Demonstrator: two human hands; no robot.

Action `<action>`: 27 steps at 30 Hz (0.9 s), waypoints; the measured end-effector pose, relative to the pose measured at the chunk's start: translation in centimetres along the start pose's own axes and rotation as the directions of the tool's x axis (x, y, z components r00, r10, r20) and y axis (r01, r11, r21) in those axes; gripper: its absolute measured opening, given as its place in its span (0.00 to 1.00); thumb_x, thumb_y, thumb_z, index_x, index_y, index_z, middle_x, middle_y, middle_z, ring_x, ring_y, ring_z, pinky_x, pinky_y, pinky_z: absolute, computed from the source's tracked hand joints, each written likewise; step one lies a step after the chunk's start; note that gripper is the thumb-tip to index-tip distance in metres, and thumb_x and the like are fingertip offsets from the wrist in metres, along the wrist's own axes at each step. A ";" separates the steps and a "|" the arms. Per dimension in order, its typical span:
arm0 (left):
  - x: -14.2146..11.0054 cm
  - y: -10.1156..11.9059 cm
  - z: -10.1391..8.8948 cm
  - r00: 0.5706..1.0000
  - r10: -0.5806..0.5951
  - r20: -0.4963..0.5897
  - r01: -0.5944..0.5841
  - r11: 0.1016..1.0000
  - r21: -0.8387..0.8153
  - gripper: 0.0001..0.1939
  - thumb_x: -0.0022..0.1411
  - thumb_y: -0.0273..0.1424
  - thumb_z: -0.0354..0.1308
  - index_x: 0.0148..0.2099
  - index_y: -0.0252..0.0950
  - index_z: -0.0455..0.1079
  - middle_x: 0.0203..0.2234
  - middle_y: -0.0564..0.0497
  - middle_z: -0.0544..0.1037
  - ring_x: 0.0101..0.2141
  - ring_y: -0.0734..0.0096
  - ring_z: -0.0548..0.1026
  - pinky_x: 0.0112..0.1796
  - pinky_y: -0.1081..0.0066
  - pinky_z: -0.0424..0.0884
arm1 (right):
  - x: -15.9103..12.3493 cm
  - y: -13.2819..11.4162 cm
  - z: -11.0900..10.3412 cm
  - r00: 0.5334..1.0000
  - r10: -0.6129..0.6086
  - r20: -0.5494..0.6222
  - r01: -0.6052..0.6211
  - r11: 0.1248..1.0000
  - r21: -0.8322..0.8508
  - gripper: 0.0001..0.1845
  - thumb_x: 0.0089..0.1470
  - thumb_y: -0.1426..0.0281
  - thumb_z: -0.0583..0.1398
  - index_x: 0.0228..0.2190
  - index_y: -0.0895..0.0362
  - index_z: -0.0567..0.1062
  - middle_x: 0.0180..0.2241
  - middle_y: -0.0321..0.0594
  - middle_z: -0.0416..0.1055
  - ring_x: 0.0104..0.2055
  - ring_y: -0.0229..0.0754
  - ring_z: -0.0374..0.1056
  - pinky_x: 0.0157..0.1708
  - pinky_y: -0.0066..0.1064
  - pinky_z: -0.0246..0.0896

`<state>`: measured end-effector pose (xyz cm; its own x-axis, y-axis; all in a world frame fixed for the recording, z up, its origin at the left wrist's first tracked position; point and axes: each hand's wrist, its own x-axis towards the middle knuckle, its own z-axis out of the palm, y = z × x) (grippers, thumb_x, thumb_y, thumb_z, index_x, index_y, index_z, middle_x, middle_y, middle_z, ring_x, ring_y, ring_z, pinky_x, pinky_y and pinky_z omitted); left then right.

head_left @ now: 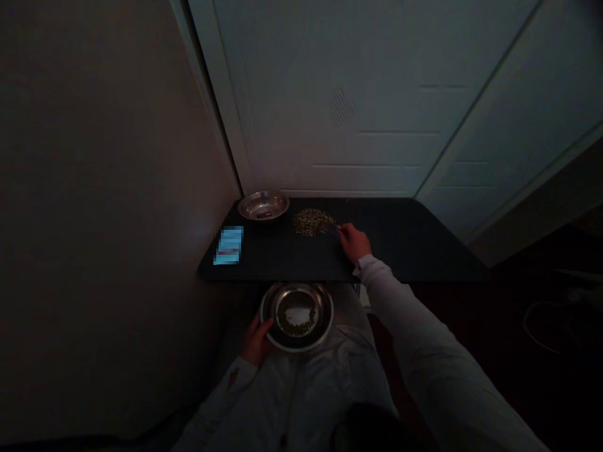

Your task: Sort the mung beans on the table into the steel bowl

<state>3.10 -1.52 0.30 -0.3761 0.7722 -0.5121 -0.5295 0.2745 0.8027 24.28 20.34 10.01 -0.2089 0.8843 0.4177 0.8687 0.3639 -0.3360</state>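
My left hand (255,339) grips the left rim of a metal bowl (326,329), thumb over the edge. The bowl sits over my lap, just below the table's front edge, with a ring of small green grains or beans (304,326) around its bottom. Above the table, my right hand (355,242) is closed on a small, thin utensil (332,230). Its tip reaches the right edge of a spread pile of pale and greenish grains (313,221). The dim light hides whether the utensil is a spoon or a fork.
A second metal bowl (264,206) with a dark label inside stands at the table's back left. In front of it lies a lit, pixelated phone-like screen (228,245). The dark table (405,242) meets a white panelled door (377,100) behind and a wall (141,188) at left.
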 end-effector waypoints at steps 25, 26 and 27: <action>0.3 -0.1 -0.1 0.999 0.031 0.025 -0.031 0.999 0.038 0.18 0.42 0.31 0.58 0.39 0.37 0.67 0.35 0.47 0.74 0.37 0.63 0.71 0.36 0.66 0.67 | -0.8 -1.4 1.3 0.998 0.013 -0.068 -0.006 0.995 0.103 0.11 0.49 0.68 0.47 0.33 0.57 0.65 0.30 0.42 0.69 0.30 0.42 0.65 0.32 0.30 0.55; 0.3 -0.1 -0.1 0.999 0.032 0.027 -0.033 0.999 0.035 0.18 0.42 0.30 0.58 0.40 0.37 0.67 0.36 0.47 0.74 0.37 0.63 0.71 0.36 0.66 0.67 | -0.8 -1.5 1.3 0.998 0.010 -0.058 -0.003 0.993 0.117 0.11 0.48 0.67 0.48 0.33 0.57 0.65 0.30 0.42 0.69 0.30 0.41 0.65 0.31 0.30 0.55; 0.4 -0.2 -0.2 0.999 0.037 0.029 -0.038 0.999 0.036 0.19 0.42 0.31 0.58 0.40 0.37 0.67 0.36 0.47 0.74 0.37 0.63 0.71 0.36 0.66 0.67 | -0.9 -1.5 1.3 0.999 0.000 -0.047 0.006 0.990 0.138 0.11 0.48 0.67 0.48 0.32 0.57 0.65 0.29 0.42 0.69 0.30 0.41 0.65 0.30 0.30 0.55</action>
<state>2.93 -1.38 -0.12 -0.3731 0.7985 -0.4725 -0.4869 0.2650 0.8323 22.55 19.40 9.02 -0.1877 0.8697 0.4565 0.7968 0.4066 -0.4469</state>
